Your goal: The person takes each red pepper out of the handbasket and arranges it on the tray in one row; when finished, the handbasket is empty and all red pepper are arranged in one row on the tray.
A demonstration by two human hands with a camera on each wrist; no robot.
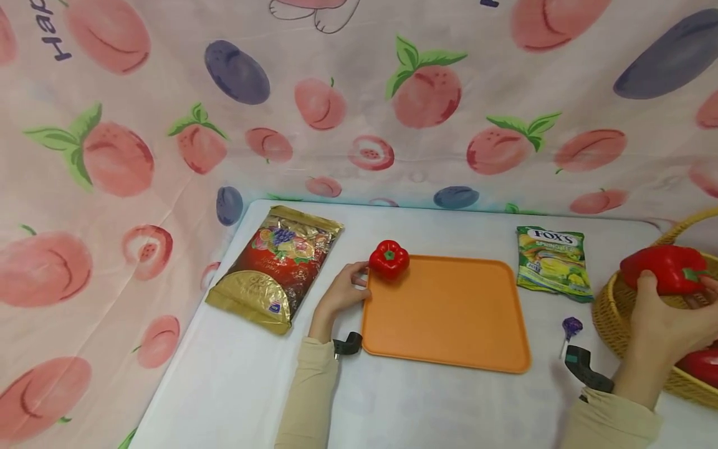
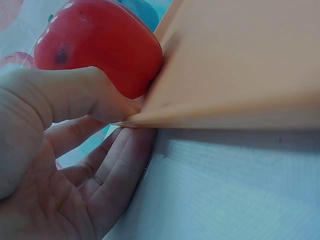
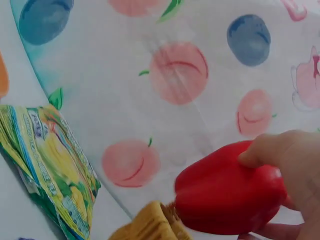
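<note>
My left hand [image 1: 343, 292] pinches the left rim of an orange tray [image 1: 449, 318], thumb above and fingers beneath in the left wrist view. A small red bell pepper [image 1: 389, 260] sits at the tray's back left corner, close to that thumb. On the right, my right hand [image 1: 667, 321] grips a larger red bell pepper [image 3: 227, 192] with a green stem. It is held over the wicker basket [image 1: 611, 312], overlapping its rim in the head view. Another red item [image 1: 701, 363] lies inside the basket, partly hidden by the hand.
A red and gold snack bag [image 1: 280, 268] lies left of the tray. To the tray's right are a green Fox's candy bag [image 1: 552, 263] and a purple lollipop [image 1: 572, 327]. Fruit-printed cloth [image 1: 348, 112] hangs behind the white table [image 1: 224, 386].
</note>
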